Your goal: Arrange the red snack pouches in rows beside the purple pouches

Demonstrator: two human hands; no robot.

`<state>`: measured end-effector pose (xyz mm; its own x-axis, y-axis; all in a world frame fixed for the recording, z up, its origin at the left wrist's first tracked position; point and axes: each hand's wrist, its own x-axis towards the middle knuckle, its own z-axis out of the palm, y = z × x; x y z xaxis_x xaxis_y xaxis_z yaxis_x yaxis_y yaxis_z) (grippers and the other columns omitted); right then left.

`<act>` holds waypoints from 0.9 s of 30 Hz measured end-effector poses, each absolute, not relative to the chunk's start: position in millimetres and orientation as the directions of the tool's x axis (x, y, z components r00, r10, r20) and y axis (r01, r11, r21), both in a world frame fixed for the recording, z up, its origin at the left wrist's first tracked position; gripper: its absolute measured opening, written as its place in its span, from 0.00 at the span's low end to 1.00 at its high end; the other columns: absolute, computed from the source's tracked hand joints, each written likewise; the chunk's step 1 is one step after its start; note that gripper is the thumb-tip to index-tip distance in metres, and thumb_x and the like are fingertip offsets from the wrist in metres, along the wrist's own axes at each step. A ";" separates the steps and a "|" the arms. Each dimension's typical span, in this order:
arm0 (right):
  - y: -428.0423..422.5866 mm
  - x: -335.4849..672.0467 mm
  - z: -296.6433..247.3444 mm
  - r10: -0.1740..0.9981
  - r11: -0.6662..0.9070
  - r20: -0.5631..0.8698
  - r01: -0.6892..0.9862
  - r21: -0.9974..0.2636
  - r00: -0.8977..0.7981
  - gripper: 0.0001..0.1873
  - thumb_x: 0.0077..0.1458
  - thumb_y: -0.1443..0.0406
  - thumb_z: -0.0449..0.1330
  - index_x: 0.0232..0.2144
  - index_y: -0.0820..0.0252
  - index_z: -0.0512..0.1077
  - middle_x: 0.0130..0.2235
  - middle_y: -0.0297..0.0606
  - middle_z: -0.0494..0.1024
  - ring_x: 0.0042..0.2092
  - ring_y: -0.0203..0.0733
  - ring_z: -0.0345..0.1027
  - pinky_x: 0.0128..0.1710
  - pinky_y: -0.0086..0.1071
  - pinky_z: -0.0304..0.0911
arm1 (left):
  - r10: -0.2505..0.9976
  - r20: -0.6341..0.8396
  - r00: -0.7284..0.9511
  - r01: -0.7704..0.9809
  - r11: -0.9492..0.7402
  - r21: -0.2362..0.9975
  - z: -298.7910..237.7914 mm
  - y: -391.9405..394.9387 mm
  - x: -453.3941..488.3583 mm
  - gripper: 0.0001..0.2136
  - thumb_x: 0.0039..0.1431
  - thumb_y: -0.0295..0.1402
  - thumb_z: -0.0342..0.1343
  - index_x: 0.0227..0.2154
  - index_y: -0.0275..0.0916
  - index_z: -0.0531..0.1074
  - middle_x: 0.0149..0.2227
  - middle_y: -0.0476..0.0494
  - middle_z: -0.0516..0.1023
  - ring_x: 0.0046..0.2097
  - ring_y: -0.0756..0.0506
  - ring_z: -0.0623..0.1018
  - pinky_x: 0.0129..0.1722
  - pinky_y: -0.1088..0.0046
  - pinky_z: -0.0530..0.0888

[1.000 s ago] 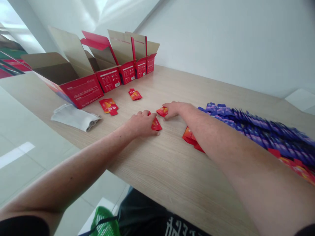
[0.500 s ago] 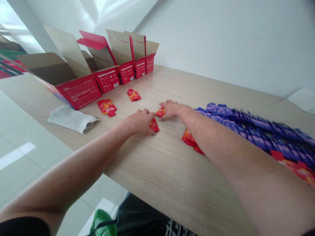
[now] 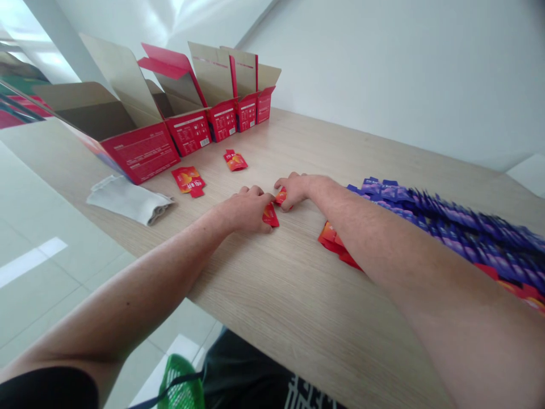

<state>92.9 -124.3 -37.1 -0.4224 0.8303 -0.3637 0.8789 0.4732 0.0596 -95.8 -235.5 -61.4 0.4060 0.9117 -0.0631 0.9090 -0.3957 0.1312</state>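
My left hand [image 3: 251, 211] is closed around a small red-and-orange sachet [image 3: 271, 216] at the middle of the table, thumb on its near edge. Just beyond it, my right hand [image 3: 294, 190] has its fingers curled over a second red sachet [image 3: 280, 196], mostly covered by the fingers. The two sachets lie close together, and whether they touch is hidden. Left of my hands lie two more loose red sachets, a larger-looking one [image 3: 188, 180] and one farther back [image 3: 235, 161]. Under my right forearm, some red sachets [image 3: 334, 238] are partly hidden.
Several open red cartons [image 3: 145, 150] stand in a row at the back left. A folded grey-white cloth [image 3: 128, 199] lies before the nearest. Long rows of purple sachets [image 3: 451, 224] fill the right side, with red ones [image 3: 519, 289] alongside. A green basket [image 3: 183, 383] sits below the table edge.
The view has shifted slightly, moving the scene a little right and up. My right fingers have curled further over their sachet; my left hand keeps its hold.
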 end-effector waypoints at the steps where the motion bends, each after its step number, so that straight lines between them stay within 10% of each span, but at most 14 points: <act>1: -125.6 93.1 -36.3 0.828 0.477 -0.362 0.877 0.054 -0.428 0.55 0.37 0.42 0.75 0.68 0.36 0.66 0.66 0.47 0.66 0.58 0.70 0.72 0.54 0.57 0.70 | 0.912 -0.060 0.405 0.909 -0.395 0.136 -61.5 -235.8 -96.5 0.42 0.51 0.58 0.62 0.69 0.52 0.65 0.64 0.33 0.69 0.62 0.27 0.71 0.60 0.49 0.73; 27: -150.0 94.1 -38.3 0.752 0.537 -0.390 0.837 -0.107 -0.532 0.61 0.42 0.43 0.74 0.75 0.39 0.58 0.70 0.46 0.65 0.64 0.68 0.68 0.61 0.55 0.68 | 0.917 -0.044 0.396 0.897 -0.376 0.231 -54.1 -256.1 -114.9 0.47 0.52 0.58 0.62 0.71 0.39 0.63 0.64 0.30 0.71 0.67 0.29 0.68 0.67 0.52 0.66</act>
<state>94.1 -150.0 -38.3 -0.5322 0.7517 -0.3896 0.8367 0.5372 -0.1065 -114.9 -256.1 -54.1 0.3960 0.9172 -0.0435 0.8973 -0.3765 0.2306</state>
